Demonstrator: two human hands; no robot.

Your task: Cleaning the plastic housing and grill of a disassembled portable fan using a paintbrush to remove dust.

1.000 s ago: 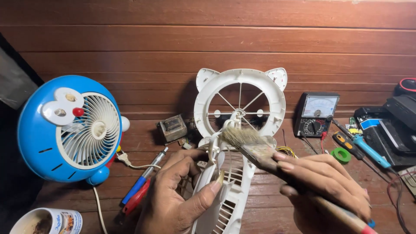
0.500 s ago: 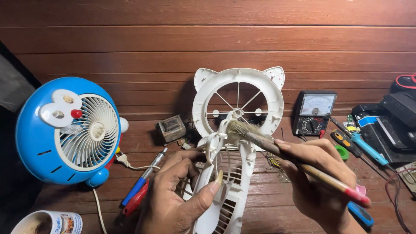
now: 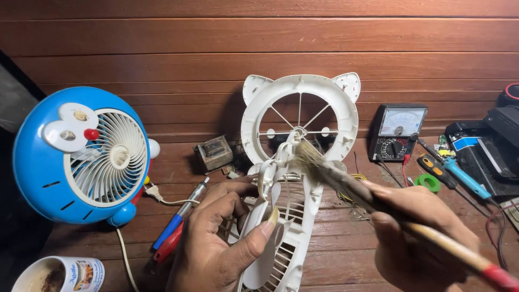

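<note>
Round fan (image 3: 81,157) left, meter (image 3: 397,132) right, open fan shell (image 3: 300,124) between, mug (image 3: 59,276) front-left.

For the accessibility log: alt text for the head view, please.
A left hand grips a white cat-eared fan housing while the right hand holds a paintbrush with its bristles against the hub. A blue fan stands to the left, a multimeter to the right.

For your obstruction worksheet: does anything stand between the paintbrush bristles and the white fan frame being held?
Nothing visible does. The right hand holds the paintbrush with its bristles already at the white fan frame, which the left hand grips lower down.
</note>
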